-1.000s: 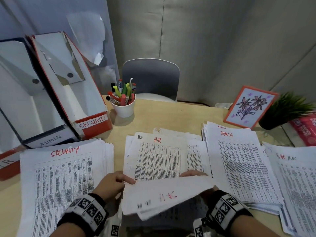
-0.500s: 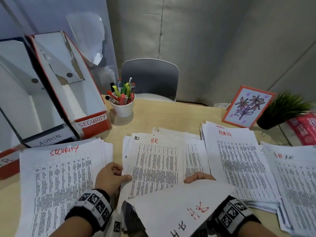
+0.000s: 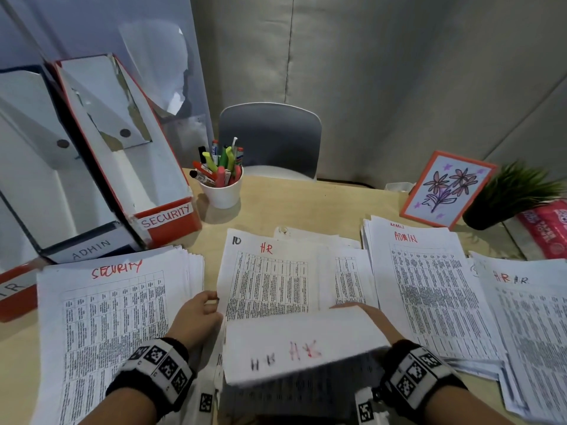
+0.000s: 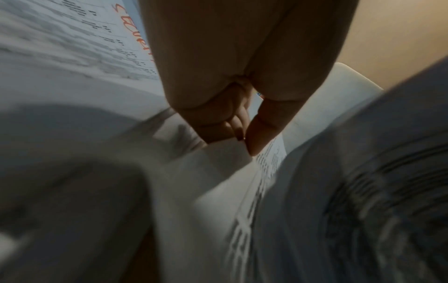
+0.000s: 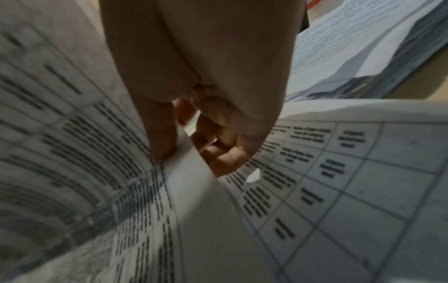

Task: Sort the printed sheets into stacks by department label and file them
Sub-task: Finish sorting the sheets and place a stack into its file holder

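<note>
- my right hand (image 3: 376, 320) pinches the lifted hr sheet (image 3: 302, 345), thumb (image 5: 160, 134) on top, fingers under, at the surface's near edge.
- my left hand (image 3: 196, 314) has a curled grip, thumb and fingertip pinching the middle pile's (image 3: 270, 277) left edge.
- security stack (image 3: 107, 317) left, admin stack (image 3: 429, 289) right.

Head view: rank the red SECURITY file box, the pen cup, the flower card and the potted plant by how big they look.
Largest to smallest, as they look:
1. SECURITY file box, by far the largest.
2. Flower card and potted plant: these look alike, so I won't rank them.
3. Pen cup, the smallest.
</note>
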A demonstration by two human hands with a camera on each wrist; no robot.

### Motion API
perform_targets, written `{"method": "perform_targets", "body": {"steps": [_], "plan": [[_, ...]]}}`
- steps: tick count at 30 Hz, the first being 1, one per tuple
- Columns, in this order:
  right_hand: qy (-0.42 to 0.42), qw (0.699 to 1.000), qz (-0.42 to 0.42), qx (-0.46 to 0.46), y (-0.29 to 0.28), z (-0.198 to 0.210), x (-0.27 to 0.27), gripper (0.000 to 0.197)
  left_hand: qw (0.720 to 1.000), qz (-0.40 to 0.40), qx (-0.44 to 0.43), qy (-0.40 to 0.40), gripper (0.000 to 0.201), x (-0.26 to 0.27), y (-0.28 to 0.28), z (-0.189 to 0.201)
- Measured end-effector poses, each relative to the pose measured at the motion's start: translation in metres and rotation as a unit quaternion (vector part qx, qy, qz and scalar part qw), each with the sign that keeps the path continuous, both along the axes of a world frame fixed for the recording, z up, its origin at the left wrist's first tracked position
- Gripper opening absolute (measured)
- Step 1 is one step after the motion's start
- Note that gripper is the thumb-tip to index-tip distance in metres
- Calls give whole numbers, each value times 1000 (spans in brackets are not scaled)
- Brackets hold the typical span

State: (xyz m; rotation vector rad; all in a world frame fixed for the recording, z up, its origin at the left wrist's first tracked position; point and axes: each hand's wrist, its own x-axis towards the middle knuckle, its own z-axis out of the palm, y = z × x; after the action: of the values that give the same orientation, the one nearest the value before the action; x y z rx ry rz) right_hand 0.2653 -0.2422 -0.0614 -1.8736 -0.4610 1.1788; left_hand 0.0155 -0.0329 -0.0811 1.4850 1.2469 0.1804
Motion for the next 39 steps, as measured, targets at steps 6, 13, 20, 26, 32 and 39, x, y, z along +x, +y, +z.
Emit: {"method": "perform_targets", "body": {"steps": [6, 13, 20, 26, 32, 39], "plan": [[-50, 995, -9, -83, 13, -20, -8, 18, 976, 64, -194, -81, 31, 5, -9, 5], [-86, 987, 10, -135, 24, -30, -15, 26, 989, -49, -129, -49, 38, 16, -16, 14], [-23, 994, -49, -96, 21, -25, -16, 23, 994, -61, -93, -10, 7, 10, -11, 11], [43, 997, -51, -38, 26, -12, -12, 13, 991, -118, -66, 0, 45, 4, -5, 6], [-18, 996, 27, -85, 21, -12, -21, 21, 990, -57, -124, -30, 28, 6, -8, 8], [-40, 997, 37, -54, 14, -10, -21, 5, 992, -99, -75, -10, 16, -4, -16, -1]]}}
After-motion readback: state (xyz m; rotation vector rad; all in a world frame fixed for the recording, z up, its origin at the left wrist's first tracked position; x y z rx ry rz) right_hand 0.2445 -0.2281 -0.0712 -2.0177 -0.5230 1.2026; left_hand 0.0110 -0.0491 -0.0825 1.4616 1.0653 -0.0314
